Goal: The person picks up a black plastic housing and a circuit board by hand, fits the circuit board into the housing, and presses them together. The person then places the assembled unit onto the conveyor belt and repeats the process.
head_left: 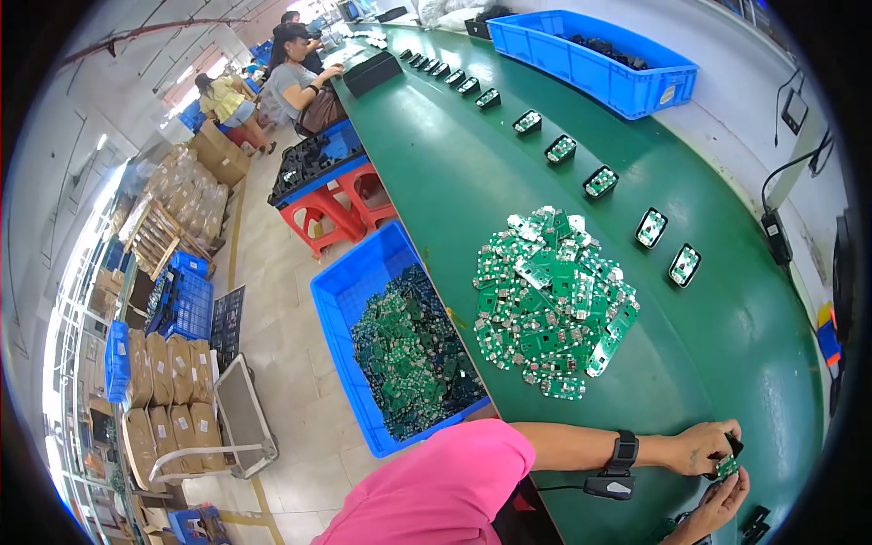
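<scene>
Circuit board (726, 468) at the lower right, between two hands. What else is around, biggest first?

– Long green surface (436, 154) fills most of the view. Next, a blue bin (338, 304) right beside it, heaped with loose boards (400, 354). Smaller-looking blue crate (559, 65) up on the far side, dark parts inside.

– And the littler stuff?

– Pile of green boards (554, 291) mid-surface, then a curved row of black cases (600, 182), boards showing in the nearer ones.

– Hands?

– Left hand (698, 450) has its fingers clenched round a black piece (734, 443) with that board against it. Right hand (722, 506) has fingertips at the board's lower edge, can't tell if they're pinching.
</scene>
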`<action>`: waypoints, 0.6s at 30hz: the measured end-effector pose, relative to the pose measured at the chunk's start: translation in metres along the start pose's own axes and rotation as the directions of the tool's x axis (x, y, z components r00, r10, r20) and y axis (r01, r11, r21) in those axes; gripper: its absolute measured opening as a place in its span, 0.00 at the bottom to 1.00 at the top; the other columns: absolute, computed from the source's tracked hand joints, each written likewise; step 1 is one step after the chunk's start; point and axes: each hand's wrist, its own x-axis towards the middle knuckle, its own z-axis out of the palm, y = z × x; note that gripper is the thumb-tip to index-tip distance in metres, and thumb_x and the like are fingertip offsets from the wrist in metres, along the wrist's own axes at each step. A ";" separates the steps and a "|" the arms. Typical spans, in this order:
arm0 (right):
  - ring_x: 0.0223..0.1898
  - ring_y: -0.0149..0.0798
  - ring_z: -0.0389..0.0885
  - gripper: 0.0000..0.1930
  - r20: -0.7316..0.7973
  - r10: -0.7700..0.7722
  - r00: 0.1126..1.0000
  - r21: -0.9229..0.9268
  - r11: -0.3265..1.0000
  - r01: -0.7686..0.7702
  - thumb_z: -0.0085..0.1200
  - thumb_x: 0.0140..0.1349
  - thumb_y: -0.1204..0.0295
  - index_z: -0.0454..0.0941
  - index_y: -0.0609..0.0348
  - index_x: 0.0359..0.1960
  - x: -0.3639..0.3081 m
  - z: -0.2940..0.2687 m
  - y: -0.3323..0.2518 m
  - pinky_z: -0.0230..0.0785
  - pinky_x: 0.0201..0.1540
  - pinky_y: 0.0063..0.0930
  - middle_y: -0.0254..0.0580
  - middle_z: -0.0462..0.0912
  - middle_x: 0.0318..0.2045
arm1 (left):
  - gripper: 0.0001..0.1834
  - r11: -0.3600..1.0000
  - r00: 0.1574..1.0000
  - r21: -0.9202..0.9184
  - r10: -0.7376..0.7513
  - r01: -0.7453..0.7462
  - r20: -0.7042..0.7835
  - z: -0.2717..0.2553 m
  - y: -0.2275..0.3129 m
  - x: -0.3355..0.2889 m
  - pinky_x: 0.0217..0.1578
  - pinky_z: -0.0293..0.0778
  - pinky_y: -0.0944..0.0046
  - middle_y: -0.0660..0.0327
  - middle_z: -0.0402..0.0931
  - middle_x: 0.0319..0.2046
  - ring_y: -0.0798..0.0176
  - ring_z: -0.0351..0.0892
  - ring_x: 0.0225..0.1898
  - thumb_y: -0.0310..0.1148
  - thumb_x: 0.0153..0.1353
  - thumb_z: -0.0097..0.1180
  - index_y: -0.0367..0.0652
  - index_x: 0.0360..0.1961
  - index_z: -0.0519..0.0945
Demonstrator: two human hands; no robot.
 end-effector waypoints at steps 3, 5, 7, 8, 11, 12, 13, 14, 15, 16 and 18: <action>0.39 0.27 0.75 0.12 0.012 0.067 0.998 0.105 0.992 -0.068 0.50 0.73 0.70 0.74 0.62 0.52 0.001 -0.005 0.012 0.66 0.37 0.17 0.35 0.78 0.40 | 0.08 0.996 0.997 -0.048 -0.073 0.074 0.006 0.003 0.002 0.003 0.35 0.70 0.54 0.50 0.72 0.45 0.50 0.76 0.35 0.27 0.49 0.59 0.35 0.18 0.75; 0.37 0.22 0.73 0.12 -0.030 0.039 0.999 0.076 0.996 -0.036 0.49 0.73 0.69 0.74 0.62 0.52 -0.007 -0.008 0.000 0.63 0.35 0.13 0.33 0.78 0.40 | 0.07 0.995 0.991 0.025 0.099 -0.098 -0.090 0.020 -0.010 0.008 0.38 0.72 0.54 0.50 0.74 0.44 0.48 0.77 0.39 0.28 0.48 0.59 0.36 0.18 0.77; 0.39 0.31 0.75 0.12 -0.095 0.113 0.989 -0.189 0.973 -0.129 0.52 0.70 0.71 0.76 0.63 0.51 -0.013 -0.014 -0.019 0.70 0.44 0.26 0.34 0.78 0.39 | 0.07 0.985 0.984 -0.065 0.156 -0.162 -0.088 0.022 -0.010 0.014 0.45 0.73 0.53 0.49 0.75 0.45 0.45 0.76 0.46 0.32 0.48 0.61 0.38 0.23 0.81; 0.41 0.33 0.77 0.12 -0.153 0.007 0.988 -0.257 0.965 -0.046 0.52 0.70 0.72 0.76 0.65 0.51 -0.016 -0.009 -0.018 0.71 0.48 0.27 0.36 0.79 0.39 | 0.09 0.992 0.991 -0.028 0.123 -0.125 -0.053 0.018 -0.004 0.015 0.48 0.73 0.53 0.48 0.75 0.45 0.46 0.75 0.48 0.34 0.49 0.63 0.38 0.26 0.82; 0.40 0.32 0.77 0.08 -0.111 -0.116 0.987 -0.222 0.971 0.089 0.55 0.66 0.74 0.80 0.62 0.45 -0.016 0.039 -0.039 0.71 0.47 0.27 0.37 0.82 0.37 | 0.08 0.980 0.996 0.184 0.084 -0.078 -0.028 -0.016 -0.011 0.003 0.45 0.74 0.52 0.50 0.75 0.47 0.48 0.76 0.47 0.32 0.48 0.64 0.39 0.28 0.83; 0.37 0.28 0.76 0.08 -0.069 -0.160 0.985 -0.159 0.976 0.147 0.56 0.66 0.75 0.80 0.62 0.45 -0.014 0.057 -0.045 0.70 0.43 0.24 0.35 0.81 0.36 | 0.06 0.978 0.996 0.208 0.003 0.015 -0.085 -0.033 -0.005 -0.003 0.41 0.76 0.55 0.50 0.76 0.47 0.48 0.79 0.42 0.31 0.50 0.62 0.39 0.26 0.83; 0.33 0.23 0.74 0.08 -0.049 -0.056 0.997 0.029 0.998 0.058 0.56 0.66 0.76 0.80 0.61 0.45 -0.015 0.047 -0.047 0.68 0.37 0.20 0.31 0.80 0.33 | 0.05 0.980 0.996 0.178 -0.084 0.090 -0.041 -0.030 0.002 0.001 0.37 0.76 0.57 0.51 0.75 0.49 0.51 0.80 0.39 0.29 0.50 0.63 0.39 0.27 0.82; 0.30 0.19 0.71 0.08 -0.023 -0.055 0.998 0.076 0.995 0.057 0.56 0.66 0.77 0.79 0.62 0.46 -0.015 0.045 -0.050 0.64 0.32 0.16 0.27 0.78 0.30 | 0.08 0.983 0.993 0.136 -0.120 0.122 -0.022 -0.027 0.001 0.000 0.31 0.72 0.69 0.57 0.71 0.53 0.69 0.77 0.35 0.23 0.51 0.64 0.37 0.34 0.84; 0.29 0.18 0.70 0.08 0.010 -0.051 0.999 0.173 0.984 0.049 0.56 0.67 0.76 0.79 0.62 0.46 -0.014 0.039 -0.051 0.62 0.31 0.15 0.26 0.77 0.29 | 0.09 0.995 0.998 0.079 -0.056 0.058 -0.026 -0.021 -0.003 0.003 0.31 0.71 0.71 0.59 0.70 0.54 0.73 0.76 0.33 0.21 0.52 0.64 0.37 0.36 0.85; 0.29 0.17 0.69 0.08 0.023 -0.023 0.999 0.182 0.983 0.018 0.56 0.68 0.75 0.79 0.62 0.46 -0.016 0.033 -0.054 0.60 0.30 0.14 0.24 0.76 0.28 | 0.10 0.992 0.994 0.068 -0.104 0.103 0.011 -0.019 0.000 0.004 0.32 0.73 0.70 0.58 0.70 0.54 0.71 0.77 0.34 0.21 0.51 0.65 0.37 0.36 0.85; 0.26 0.16 0.64 0.08 0.020 -0.016 1.000 0.232 0.973 0.011 0.56 0.68 0.75 0.78 0.62 0.46 -0.018 0.024 -0.053 0.56 0.28 0.14 0.22 0.72 0.25 | 0.10 0.996 0.997 0.050 -0.072 0.070 0.037 -0.010 0.002 0.006 0.34 0.73 0.70 0.57 0.70 0.54 0.71 0.77 0.38 0.22 0.50 0.65 0.37 0.36 0.86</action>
